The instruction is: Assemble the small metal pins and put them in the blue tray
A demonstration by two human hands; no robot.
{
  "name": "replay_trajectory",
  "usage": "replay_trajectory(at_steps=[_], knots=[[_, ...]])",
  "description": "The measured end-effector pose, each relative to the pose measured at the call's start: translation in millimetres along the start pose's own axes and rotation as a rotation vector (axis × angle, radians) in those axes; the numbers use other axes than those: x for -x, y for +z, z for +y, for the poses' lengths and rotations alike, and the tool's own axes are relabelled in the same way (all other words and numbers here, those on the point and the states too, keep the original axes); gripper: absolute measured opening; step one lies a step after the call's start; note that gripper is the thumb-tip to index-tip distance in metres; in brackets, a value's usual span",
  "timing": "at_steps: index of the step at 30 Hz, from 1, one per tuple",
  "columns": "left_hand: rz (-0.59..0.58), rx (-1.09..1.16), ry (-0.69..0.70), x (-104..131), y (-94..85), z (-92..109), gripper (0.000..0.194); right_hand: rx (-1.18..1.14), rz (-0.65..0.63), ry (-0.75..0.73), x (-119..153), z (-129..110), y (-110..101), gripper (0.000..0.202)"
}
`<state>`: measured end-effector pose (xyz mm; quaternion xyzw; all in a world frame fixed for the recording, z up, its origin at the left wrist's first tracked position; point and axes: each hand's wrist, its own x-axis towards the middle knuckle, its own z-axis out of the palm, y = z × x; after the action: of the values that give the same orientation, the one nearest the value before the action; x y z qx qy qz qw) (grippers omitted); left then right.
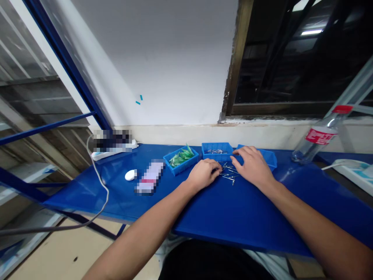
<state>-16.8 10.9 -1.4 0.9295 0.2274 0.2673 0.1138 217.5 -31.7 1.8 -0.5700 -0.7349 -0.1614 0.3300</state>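
Observation:
Thin metal pins that look like blind rivets [230, 171] lie in a loose pile on the blue table, between my two hands. My left hand [204, 173] rests at the pile's left side, its fingers curled and pressed together; whatever is at the fingertips is too small to make out. Over the pile's right side is my right hand [252, 165], thumb and fingers apart, with nothing visible in it. Behind the pile, a blue bin [217, 156] holds more of these pins. Another blue bin [269, 158] is partly hidden behind my right hand.
A blue bin [182, 167] of green packets [182, 157] stands left of my hands. Farther left are a blurred-out flat item [151, 175], a white round object [129, 175] and a power strip [115, 151] with a cable. A plastic bottle [319, 136] stands at right.

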Motion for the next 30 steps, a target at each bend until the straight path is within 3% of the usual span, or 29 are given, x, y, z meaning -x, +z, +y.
replay_trajectory(at_steps=[5,12,23,30], knots=[[0.14,0.091,-0.082,-0.7,-5.4,3.9,0.02,-0.22,-0.011,-0.08,-1.1,-13.3,-0.2,0.017],[0.296,0.186,-0.167,-3.3,-9.2,8.1,0.017,-0.435,-0.103,-0.008,-0.3,-25.4,0.3,0.015],[0.319,0.502,-0.217,-4.8,-2.8,9.3,0.015,-0.622,-0.145,0.129,2.1,-30.5,6.2,0.017],[0.312,0.66,-0.267,-4.9,0.0,11.0,0.022,-0.629,-0.122,0.134,2.8,-38.2,2.6,0.024]])
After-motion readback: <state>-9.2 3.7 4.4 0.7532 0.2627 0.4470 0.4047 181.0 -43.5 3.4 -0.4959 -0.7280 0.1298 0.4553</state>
